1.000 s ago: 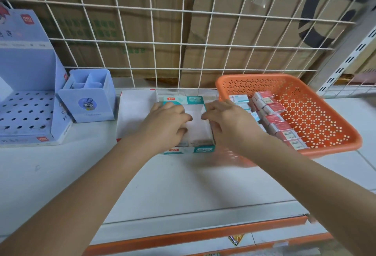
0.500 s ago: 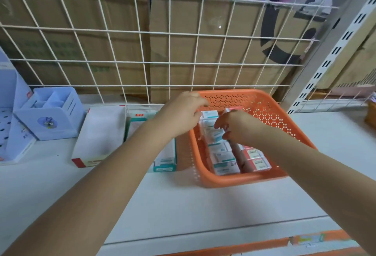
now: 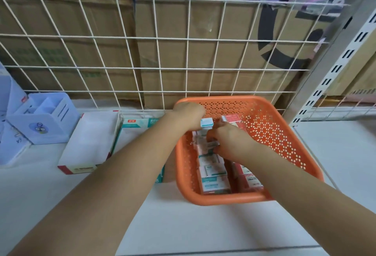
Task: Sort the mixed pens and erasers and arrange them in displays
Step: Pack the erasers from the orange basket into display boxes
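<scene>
An orange perforated basket [image 3: 270,133] on the white shelf holds a row of teal-labelled eraser packs [image 3: 213,176] and a row of red-labelled eraser packs [image 3: 249,180]. My left hand [image 3: 190,114] reaches into the basket's far left and holds a teal-labelled eraser pack [image 3: 207,123] lifted at one end. My right hand [image 3: 230,143] is in the basket just in front of it, fingers curled around teal packs in the row. A teal-edged display box [image 3: 142,123] sits left of the basket, mostly hidden under my left forearm.
A white box with a red corner [image 3: 91,143] lies left of the teal display box. A pale blue pen holder [image 3: 43,117] and a blue display stand [image 3: 10,133] are at far left. A white wire grid [image 3: 158,52] backs the shelf; a metal upright [image 3: 329,68] rises at right.
Both hands left the teal display box and moved right into the orange basket. My left hand has lifted one teal pack and my right hand has closed on packs in the row.
</scene>
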